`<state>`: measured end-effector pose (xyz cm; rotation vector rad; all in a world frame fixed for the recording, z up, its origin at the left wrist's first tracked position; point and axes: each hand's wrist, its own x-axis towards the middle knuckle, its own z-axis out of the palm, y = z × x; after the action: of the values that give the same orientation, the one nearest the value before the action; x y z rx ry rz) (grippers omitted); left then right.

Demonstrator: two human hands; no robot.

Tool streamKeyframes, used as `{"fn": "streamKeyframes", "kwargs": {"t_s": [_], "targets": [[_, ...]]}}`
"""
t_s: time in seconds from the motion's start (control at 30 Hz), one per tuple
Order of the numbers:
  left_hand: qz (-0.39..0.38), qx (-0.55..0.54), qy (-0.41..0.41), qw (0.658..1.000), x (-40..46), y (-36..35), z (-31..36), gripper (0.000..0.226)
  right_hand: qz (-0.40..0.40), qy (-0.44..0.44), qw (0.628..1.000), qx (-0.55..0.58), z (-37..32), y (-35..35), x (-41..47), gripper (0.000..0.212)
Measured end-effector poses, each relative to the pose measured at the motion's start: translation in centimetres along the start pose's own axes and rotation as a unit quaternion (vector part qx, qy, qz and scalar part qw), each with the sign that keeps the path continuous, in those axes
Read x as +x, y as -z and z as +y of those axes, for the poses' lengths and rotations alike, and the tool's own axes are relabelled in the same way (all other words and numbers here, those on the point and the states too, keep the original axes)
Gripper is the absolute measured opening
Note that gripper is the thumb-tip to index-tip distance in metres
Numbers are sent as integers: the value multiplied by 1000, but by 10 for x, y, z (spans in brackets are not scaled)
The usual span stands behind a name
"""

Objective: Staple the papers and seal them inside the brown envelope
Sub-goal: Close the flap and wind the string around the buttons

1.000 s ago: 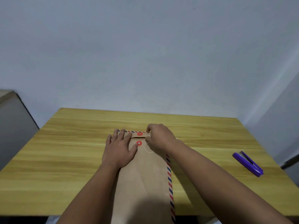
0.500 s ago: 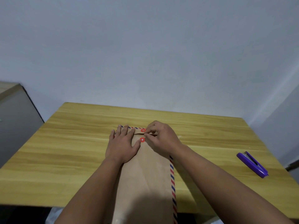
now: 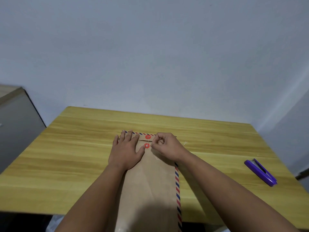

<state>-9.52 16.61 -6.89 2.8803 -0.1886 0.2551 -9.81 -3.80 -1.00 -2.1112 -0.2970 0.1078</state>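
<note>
Since half a second ago, your right hand (image 3: 167,145) has drawn a little to the right of the lower red disc (image 3: 146,145), and a thin string (image 3: 148,141) now shows between the two discs. The finger and thumb of this hand are curled together just right of the lower disc and pinch the string there; its frayed loose end (image 3: 184,144) sticks out beyond the knuckles. You hold it so, I think, to keep the string tight while you wind it.

Your left hand (image 3: 127,149) lies flat on the brown envelope (image 3: 150,185), fingers straight and spread, just left of the lower disc, with the thumb touching it. It presses down so that the flap and the envelope do not slide when the string pulls.

The flap is already folded down, with the upper red disc (image 3: 148,136) on it, just beyond the lower disc. No papers are visible, so I judge they are inside; whether they are stapled I cannot tell. The purple stapler (image 3: 260,172) lies well to the right of the lower disc on the wooden table (image 3: 66,156), apart from both hands.

The step in hand seems to be the winding of the string round the discs. How many turns are made already is too small to see.
</note>
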Motion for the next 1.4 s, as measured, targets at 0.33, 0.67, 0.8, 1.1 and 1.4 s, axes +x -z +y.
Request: {"fn": "streamKeyframes", "kwargs": {"t_s": [0.33,0.67,0.8,1.1,1.4], "targets": [[-17,-16,7,1000,1,3,1,70,31,-15,989,-144,-3,-1,9,14],[-18,-15,8,1000,1,3,1,69,153,-46,950,270,-30,-4,11,51],[-20,-12,8,1000,1,4,1,72,114,-98,952,268,-30,4,14,50],[-17,-13,8,1000,0,5,2,78,6,-136,961,-240,-9,9,8,36],[-22,-12,8,1000,0,5,2,71,-90,-134,925,-344,-22,17,2,28]]}}
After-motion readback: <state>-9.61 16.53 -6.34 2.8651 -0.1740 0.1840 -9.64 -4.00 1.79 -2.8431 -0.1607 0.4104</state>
